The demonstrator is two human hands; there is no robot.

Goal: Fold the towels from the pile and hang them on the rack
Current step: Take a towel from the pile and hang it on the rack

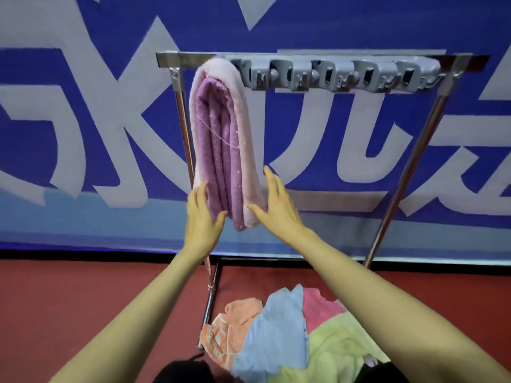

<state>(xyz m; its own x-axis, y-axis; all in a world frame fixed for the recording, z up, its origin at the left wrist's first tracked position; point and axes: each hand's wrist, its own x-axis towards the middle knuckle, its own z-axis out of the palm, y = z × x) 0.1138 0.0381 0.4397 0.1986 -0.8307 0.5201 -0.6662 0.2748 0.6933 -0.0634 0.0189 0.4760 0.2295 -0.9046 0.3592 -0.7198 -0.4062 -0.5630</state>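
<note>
A folded pink and purple towel (224, 139) hangs over the left end of the metal rack's top bar (193, 60). My left hand (201, 217) touches the towel's lower left edge with straight fingers. My right hand (276, 203) rests flat against its lower right edge, fingers straight. Neither hand grips the cloth. On the floor below lies the pile of towels (279, 333): orange, light blue, pink and pale green ones, crumpled together.
A grey plastic strip of clip hooks (337, 76) runs along the rack bar to the right of the towel. The rack's slanted legs (409, 172) stand on a red floor (83, 299). A blue banner (83, 120) with large pale letters fills the background.
</note>
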